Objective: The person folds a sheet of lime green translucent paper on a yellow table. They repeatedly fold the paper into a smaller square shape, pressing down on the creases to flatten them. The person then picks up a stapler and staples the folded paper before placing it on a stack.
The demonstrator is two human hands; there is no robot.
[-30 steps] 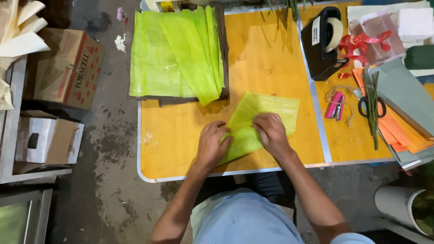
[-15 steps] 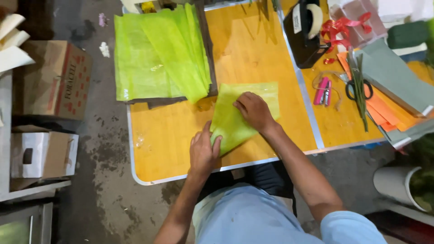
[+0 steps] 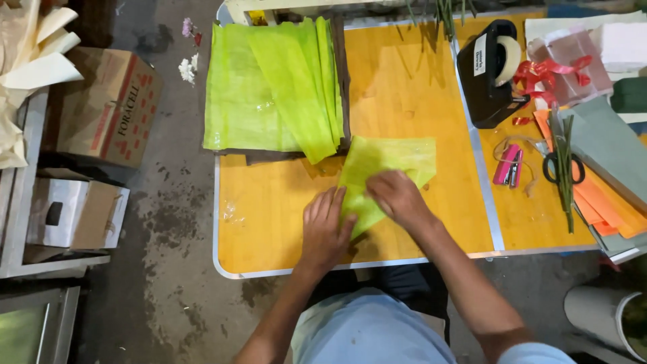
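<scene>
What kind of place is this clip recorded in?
Probably a florist's or gift-wrapping work area: a stack of green wrapping sheets, red ribbon, a tape dispenser and scissors lie on an orange table, with cardboard boxes on the bare floor.

The green sheet's (image 3: 384, 165) lower part lies hidden under both hands — left hand (image 3: 325, 228), right hand (image 3: 397, 199).

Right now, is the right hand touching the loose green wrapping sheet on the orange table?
Touching. The head view shows the right hand pressed flat on the loose green wrapping sheet, no gap.

orange table (image 3: 283, 222) | green sheet stack (image 3: 269, 87), folded green sheet (image 3: 387, 162), tape dispenser (image 3: 488, 74), stapler (image 3: 507, 165), scissors (image 3: 558, 167)
</scene>
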